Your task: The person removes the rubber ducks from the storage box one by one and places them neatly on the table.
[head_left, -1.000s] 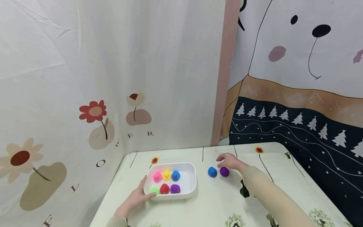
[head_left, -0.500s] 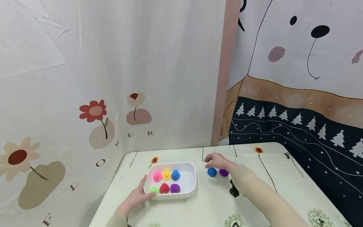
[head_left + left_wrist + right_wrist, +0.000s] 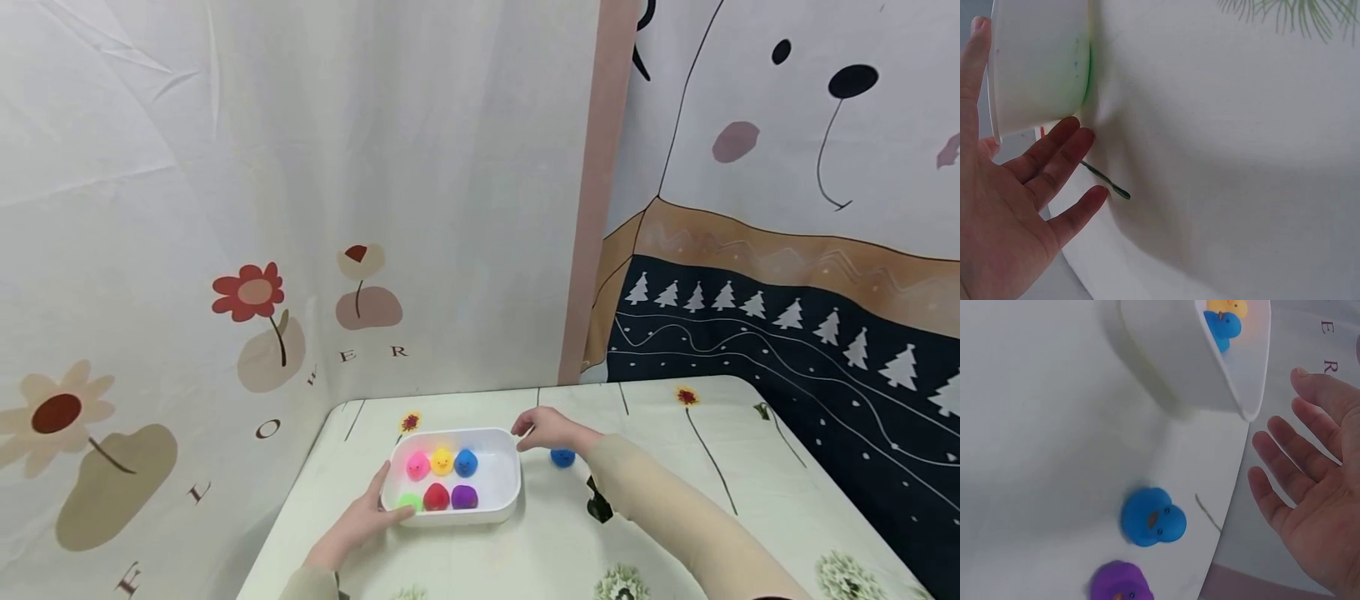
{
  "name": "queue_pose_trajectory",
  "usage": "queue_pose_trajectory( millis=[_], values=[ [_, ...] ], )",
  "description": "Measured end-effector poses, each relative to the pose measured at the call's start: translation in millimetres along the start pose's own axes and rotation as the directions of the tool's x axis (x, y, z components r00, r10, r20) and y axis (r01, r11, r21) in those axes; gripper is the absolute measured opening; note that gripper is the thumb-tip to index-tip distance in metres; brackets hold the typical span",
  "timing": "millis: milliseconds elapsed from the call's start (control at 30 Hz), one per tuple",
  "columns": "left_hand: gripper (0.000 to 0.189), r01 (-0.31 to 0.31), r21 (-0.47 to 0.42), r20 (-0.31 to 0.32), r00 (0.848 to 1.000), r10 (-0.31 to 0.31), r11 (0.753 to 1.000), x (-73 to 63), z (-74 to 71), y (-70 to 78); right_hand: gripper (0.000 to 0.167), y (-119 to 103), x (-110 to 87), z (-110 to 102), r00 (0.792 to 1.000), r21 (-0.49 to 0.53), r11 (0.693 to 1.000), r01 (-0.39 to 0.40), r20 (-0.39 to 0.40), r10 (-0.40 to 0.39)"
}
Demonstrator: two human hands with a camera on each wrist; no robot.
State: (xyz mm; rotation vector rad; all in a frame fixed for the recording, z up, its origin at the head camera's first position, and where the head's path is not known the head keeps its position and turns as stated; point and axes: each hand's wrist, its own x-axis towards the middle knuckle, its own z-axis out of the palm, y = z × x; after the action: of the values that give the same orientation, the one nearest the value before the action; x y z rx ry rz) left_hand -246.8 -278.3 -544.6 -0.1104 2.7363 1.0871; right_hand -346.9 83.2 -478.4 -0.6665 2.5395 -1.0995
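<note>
The tub [image 3: 1041, 62] is being touched at its rim by the left hand [image 3: 1007, 212], fingers [image 3: 1065, 161] spread. A shadow [image 3: 1157, 225] is being cast across the table [image 3: 1260, 112], and a green stem [image 3: 1114, 187] is being partly covered by one finger.

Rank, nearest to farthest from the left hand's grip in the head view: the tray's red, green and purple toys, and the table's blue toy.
1. Green toy, in the tray, near left corner.
2. Red toy, to its right.
3. Purple toy, farther right.
4. Blue toy, on the table, rightmost.
</note>
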Motion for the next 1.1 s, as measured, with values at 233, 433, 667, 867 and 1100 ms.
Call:
queue_pose_trajectory(
  millis=[233,433,667,867,1100],
  values=[
    [0.112,-0.015,0.006,-0.006,1.0,0.015,1.0,-1.5,0.1,-0.7,0.023,-12.1,6.2,12.9,0.998,0.02,0.999,0.036,0.042,-0.037],
    [0.112,-0.009,0.002,-0.01,1.0,0.009,1.0,-4.9,-0.1,0.5,0.021,-21.6,9.3,24.6,0.997,0.045,0.999,0.018,0.068,-0.021],
    [0.111,-0.002,-0.004,-0.011,1.0,0.002,1.0,-5.8,-1.1,1.1,0.021,-29.6,13.6,40.4,0.994,0.037,0.998,0.058,0.09,-0.061],
    [0.111,0.005,-0.01,-0.012,1.0,-0.005,1.0,-5.8,-0.9,0.9,0.023,-34.6,15.6,51.3,0.99,0.031,0.998,0.058,0.127,-0.061],
    [0.112,-0.009,-0.015,-0.019,1.0,0.008,1.0,-7.2,-0.8,1.2,0.023,-39.5,18.2,61.2,0.98,-0.006,0.996,0.088,0.179,-0.085]
  ],
)
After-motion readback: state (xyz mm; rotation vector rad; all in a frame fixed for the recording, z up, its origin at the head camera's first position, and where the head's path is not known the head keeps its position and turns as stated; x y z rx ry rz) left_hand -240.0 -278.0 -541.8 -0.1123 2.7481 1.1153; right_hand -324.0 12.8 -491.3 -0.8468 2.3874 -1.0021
